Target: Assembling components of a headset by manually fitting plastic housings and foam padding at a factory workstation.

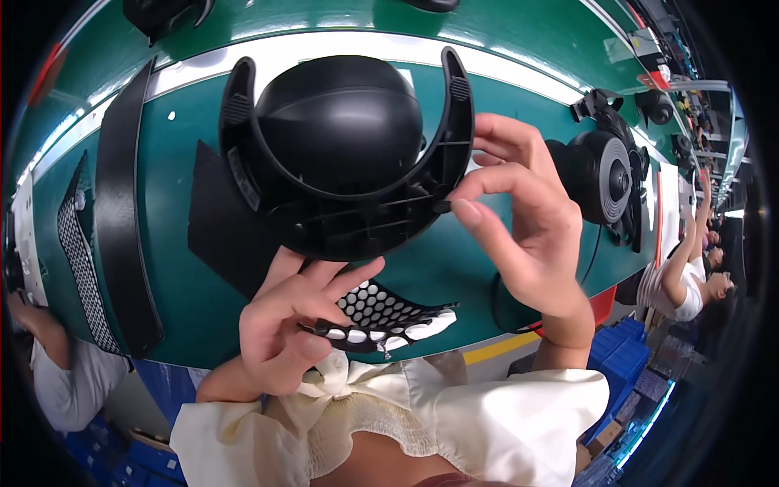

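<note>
A glossy black plastic housing (341, 122) with a rounded dome and two upright curved arms stands on the green table in front of me. My left hand (284, 329) is closed, thumb and finger pinching a curled black sheet with rows of white round spots (377, 304); its other fingers reach to the housing's lower edge. My right hand (531, 235) is at the housing's right side. Its thumb and index finger pinch a small black piece (443, 206) against the ribbed inner face; its exact kind is too small to tell. The right hand's other fingers curl behind the right arm.
Left on the table lie a long black curved strip (126, 211), a narrow dotted sheet (85, 252) and a flat black panel (223, 219). At right stand a round black unit (604, 178) and a dark cable. Blue crates (621, 349) are below; other people sit at both sides.
</note>
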A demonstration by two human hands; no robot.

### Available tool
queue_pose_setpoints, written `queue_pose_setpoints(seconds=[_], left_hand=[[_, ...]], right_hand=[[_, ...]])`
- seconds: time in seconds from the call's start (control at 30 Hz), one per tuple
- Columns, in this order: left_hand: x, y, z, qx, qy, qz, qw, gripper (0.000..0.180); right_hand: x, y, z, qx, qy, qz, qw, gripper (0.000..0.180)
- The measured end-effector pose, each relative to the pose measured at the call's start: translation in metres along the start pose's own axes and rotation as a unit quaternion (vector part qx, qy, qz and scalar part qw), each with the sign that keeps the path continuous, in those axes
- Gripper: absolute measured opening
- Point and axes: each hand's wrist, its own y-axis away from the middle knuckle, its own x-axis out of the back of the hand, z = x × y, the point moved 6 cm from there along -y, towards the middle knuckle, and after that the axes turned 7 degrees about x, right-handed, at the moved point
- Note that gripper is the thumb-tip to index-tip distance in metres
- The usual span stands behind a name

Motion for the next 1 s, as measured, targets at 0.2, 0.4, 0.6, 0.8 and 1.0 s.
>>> queue_pose_setpoints(seconds=[0.2,0.4,0.6,0.8,1.0], left_hand=[[-0.003,-0.001,-0.002,-0.005,-0.01,0.004,1.0,0.029],[-0.003,0.002,-0.001,0.003,-0.014,0.018,1.0,0.031],[-0.003,0.003,-0.003,0.02,-0.038,0.024,0.999,0.032],[-0.005,0.002,-0.002,0.022,-0.042,0.027,0.998,0.033],[-0.007,0.003,-0.002,0.014,-0.051,0.035,0.998,0.033]], right_hand=[[0.006,0.003,0.003,0.0,-0.016,0.023,1.0,0.009],[0.007,-0.001,-0.002,0.016,0.016,-0.017,1.0,0.008],[0.006,0.003,0.001,0.0,-0.026,-0.012,1.0,0.009],[0.006,0.004,-0.004,0.005,0.015,0.006,1.0,0.01],[0.009,0.004,-0.014,0.018,0.103,0.025,0.994,0.013]])
